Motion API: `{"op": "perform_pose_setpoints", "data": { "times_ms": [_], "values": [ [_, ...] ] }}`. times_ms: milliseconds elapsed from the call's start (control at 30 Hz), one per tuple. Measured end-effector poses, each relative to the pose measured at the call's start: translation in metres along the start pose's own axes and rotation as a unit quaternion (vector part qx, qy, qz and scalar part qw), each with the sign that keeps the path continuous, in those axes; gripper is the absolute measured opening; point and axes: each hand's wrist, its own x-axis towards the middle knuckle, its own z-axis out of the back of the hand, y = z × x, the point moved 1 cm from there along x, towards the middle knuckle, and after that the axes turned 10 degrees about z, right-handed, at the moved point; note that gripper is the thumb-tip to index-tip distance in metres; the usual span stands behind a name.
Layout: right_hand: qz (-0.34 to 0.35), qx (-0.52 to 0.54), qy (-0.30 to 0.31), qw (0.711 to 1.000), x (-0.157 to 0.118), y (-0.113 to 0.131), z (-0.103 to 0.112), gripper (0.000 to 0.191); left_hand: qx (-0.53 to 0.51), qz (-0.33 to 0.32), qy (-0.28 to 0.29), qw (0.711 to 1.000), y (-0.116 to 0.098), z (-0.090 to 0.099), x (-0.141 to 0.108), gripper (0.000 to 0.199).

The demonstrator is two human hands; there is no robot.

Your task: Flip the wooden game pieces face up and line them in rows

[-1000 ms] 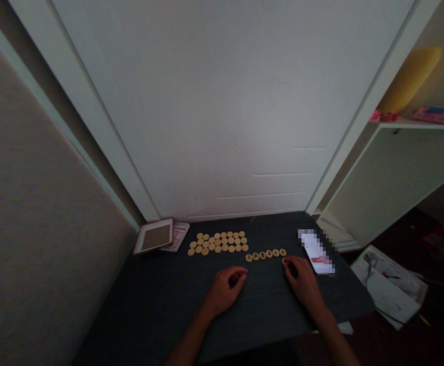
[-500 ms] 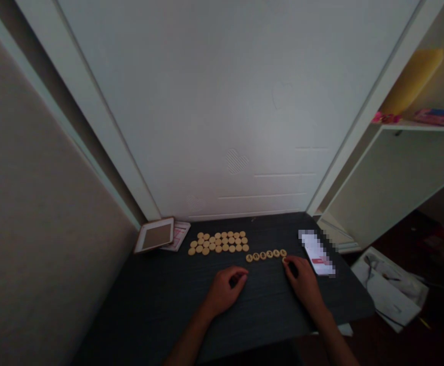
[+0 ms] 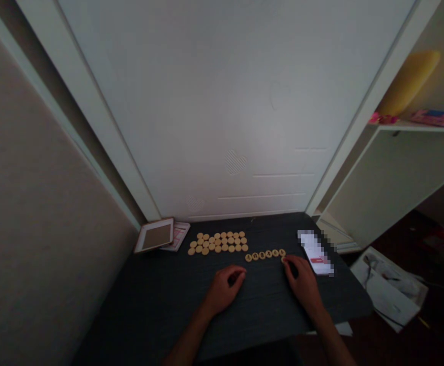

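Observation:
My right hand pinches a round wooden Chinese chess piece between thumb and fingertips, low over or on the desk. Just beyond it runs a short row of such pieces with dark characters facing up, among them one row piece. Left of my right hand, my left hand rests on its side, fingers curled, thumb and index tips together; no piece shows in them. Farther back lies a block of several rows of pale, plain-faced pieces, close together.
Everything lies on a dark desk against a white panel. A lit phone, partly pixelated, lies at the right. A framed tablet-like board overlaps a pink-and-white booklet at back left. A white box stands beyond the right edge.
Both hands hold nearly the same pose, with the piece still in my right fingertips. The view has shifted very slightly.

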Motion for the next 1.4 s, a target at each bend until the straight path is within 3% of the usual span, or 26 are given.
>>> {"op": "perform_pose_setpoints", "data": {
  "times_ms": [167,300,433,567,733,1033,1233,1400],
  "values": [
    [-0.005,0.003,-0.018,1.000,-0.002,0.003,0.004,0.026,0.020,-0.017,-0.005,1.000,-0.001,0.019,0.016,0.024],
    [-0.008,0.008,-0.028,1.000,-0.001,0.007,0.007,0.025,0.158,-0.061,-0.099,0.981,-0.003,0.058,0.043,0.024],
    [-0.007,0.016,-0.030,0.999,0.000,0.010,0.009,0.024,0.311,-0.048,-0.114,0.942,0.005,0.083,0.063,0.029],
    [-0.004,0.021,-0.033,0.999,0.000,0.010,0.009,0.025,0.391,-0.020,-0.092,0.916,0.017,0.080,0.071,0.035],
    [-0.009,0.032,-0.027,0.999,-0.001,0.008,0.009,0.026,0.404,-0.002,-0.085,0.911,0.023,0.077,0.084,0.037],
    [-0.026,0.047,-0.028,0.998,-0.002,0.008,0.009,0.023,0.416,0.027,-0.104,0.903,0.023,0.092,0.128,0.025],
    [-0.032,0.043,-0.031,0.998,-0.002,0.008,0.009,0.022,0.404,0.045,-0.106,0.908,0.021,0.095,0.146,0.017],
    [-0.030,0.043,-0.032,0.998,-0.001,0.010,0.011,0.023,0.363,0.037,-0.109,0.925,0.007,0.095,0.138,0.021]
  ]
}}
